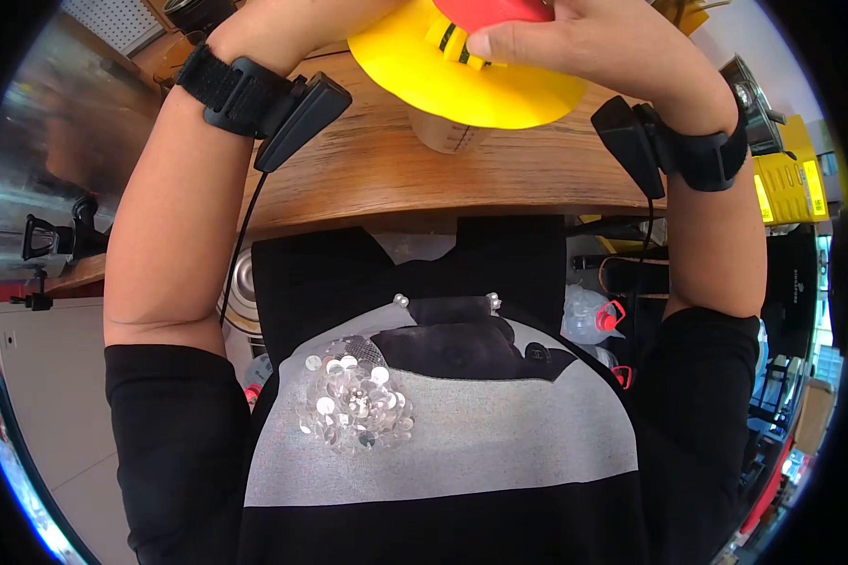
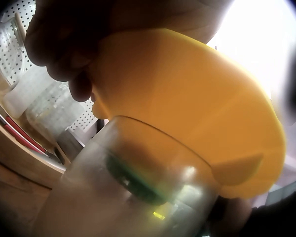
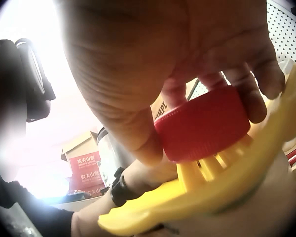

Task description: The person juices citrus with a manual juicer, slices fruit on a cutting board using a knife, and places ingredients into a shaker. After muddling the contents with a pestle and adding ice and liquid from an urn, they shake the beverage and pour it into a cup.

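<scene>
Over a clear measuring cup (image 1: 443,134) with printed marks sits a wide yellow plastic piece (image 1: 462,94) with a broad brim and upright yellow prongs (image 3: 202,170). A round red ridged cap (image 3: 204,126) covers the tops of those prongs. My right hand (image 1: 598,42) grips the cap, thumb on one side and fingers on the other. My left hand (image 2: 84,49) holds the yellow brim at its far side, fingers curled at the edge; in the head view most of it is cut off. Through the cup wall a green shape (image 2: 133,180) shows under the yellow piece.
The cup stands on a wooden table (image 1: 349,160) near its front edge. A steel container (image 1: 749,99) and a yellow box (image 1: 791,184) are at the right. Clear jars (image 2: 52,108) stand by a white pegboard (image 2: 15,29). Plastic bottles (image 1: 589,315) lie below the table.
</scene>
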Demonstrator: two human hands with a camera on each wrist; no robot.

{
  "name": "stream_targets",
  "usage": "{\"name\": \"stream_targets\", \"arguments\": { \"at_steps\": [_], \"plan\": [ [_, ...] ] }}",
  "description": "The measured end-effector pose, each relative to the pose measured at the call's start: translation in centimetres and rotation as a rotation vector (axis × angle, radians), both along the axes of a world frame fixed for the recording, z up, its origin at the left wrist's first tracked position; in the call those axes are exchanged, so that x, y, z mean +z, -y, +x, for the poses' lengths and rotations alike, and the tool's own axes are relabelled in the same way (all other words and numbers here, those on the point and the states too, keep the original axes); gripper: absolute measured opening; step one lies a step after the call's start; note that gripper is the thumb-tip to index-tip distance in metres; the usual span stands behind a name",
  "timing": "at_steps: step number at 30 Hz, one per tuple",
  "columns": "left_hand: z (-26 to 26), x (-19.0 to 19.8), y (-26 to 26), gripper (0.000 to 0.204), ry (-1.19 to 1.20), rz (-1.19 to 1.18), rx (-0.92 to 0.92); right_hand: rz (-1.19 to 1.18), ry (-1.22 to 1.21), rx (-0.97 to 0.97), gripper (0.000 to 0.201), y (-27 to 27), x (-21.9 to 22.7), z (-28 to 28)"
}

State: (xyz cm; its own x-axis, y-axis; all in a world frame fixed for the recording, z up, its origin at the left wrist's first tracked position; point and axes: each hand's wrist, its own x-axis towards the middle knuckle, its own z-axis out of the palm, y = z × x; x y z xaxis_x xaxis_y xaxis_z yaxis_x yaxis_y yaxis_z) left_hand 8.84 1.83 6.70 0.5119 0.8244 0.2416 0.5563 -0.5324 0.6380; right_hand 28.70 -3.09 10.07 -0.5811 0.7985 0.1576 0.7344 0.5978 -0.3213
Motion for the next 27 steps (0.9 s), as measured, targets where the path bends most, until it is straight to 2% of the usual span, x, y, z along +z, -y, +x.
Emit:
{"name": "stream_targets", "arguments": {
  "at_steps": [2, 3, 5, 9, 11, 12, 14, 15, 17, 18, 20, 24, 26, 27],
  "plan": [
    [-0.4, -0.1, 0.1, 0.032, -0.023, 0.112, -0.033, 0.071, -0.001, 0.260, 0.060, -0.1, -0.1, 0.5],
    [-0.5, -0.4, -0.4, 0.032, -0.023, 0.112, -0.034, 0.072, 0.000, 0.259, 0.060, -0.2, 0.0, 0.3],
    [-0.3, -0.7, -1.2, 0.032, -0.015, 0.096, -0.028, 0.065, 0.136, 0.090, 0.060, -0.2, 0.3, -0.4],
    [-0.4, 0.0, -0.2, 0.032, -0.058, 0.073, 0.016, 0.167, 0.149, -0.022, 0.060, 2.1, 1.2, -2.5],
    [-0.1, -0.2, -0.9, 0.032, -0.085, 0.030, 0.089, -0.068, 0.162, -0.291, 0.062, 1.7, 1.9, -3.6],
    [-0.1, -0.2, -0.9, 0.032, -0.085, 0.032, 0.087, -0.066, 0.161, -0.293, 0.062, 1.4, 1.7, -3.0],
    [-0.2, -0.2, -0.5, 0.032, -0.081, 0.077, 0.073, -0.031, 0.066, -0.104, 0.060, 0.7, 0.9, -1.4],
    [-0.3, -0.2, -0.4, 0.032, -0.083, 0.077, 0.075, -0.031, 0.065, -0.102, 0.060, 0.4, 0.5, -0.9],
    [-0.3, -0.1, -0.5, 0.031, -0.065, 0.012, 0.057, 0.106, -0.067, 0.071, 0.058, 0.0, -0.1, -0.3],
    [-0.3, -0.3, -0.9, 0.031, -0.066, 0.013, 0.054, 0.107, -0.067, 0.068, 0.058, -0.2, -0.4, -0.3],
    [-0.4, -0.8, -1.7, 0.030, -0.050, 0.037, 0.014, 0.137, 0.102, 0.029, 0.057, -0.3, -0.6, -0.7],
    [-0.1, -0.4, -1.3, 0.030, -0.032, 0.116, -0.025, 0.119, 0.115, -0.045, 0.057, 1.2, 0.5, -2.3],
    [0.1, 0.3, -0.3, 0.031, -0.055, 0.017, 0.009, 0.022, 0.145, -0.198, 0.058, 1.8, 1.4, -3.2],
    [0.0, 0.1, -0.7, 0.031, -0.055, 0.019, 0.010, 0.024, 0.144, -0.197, 0.058, 1.8, 1.5, -3.2]
  ]
}}
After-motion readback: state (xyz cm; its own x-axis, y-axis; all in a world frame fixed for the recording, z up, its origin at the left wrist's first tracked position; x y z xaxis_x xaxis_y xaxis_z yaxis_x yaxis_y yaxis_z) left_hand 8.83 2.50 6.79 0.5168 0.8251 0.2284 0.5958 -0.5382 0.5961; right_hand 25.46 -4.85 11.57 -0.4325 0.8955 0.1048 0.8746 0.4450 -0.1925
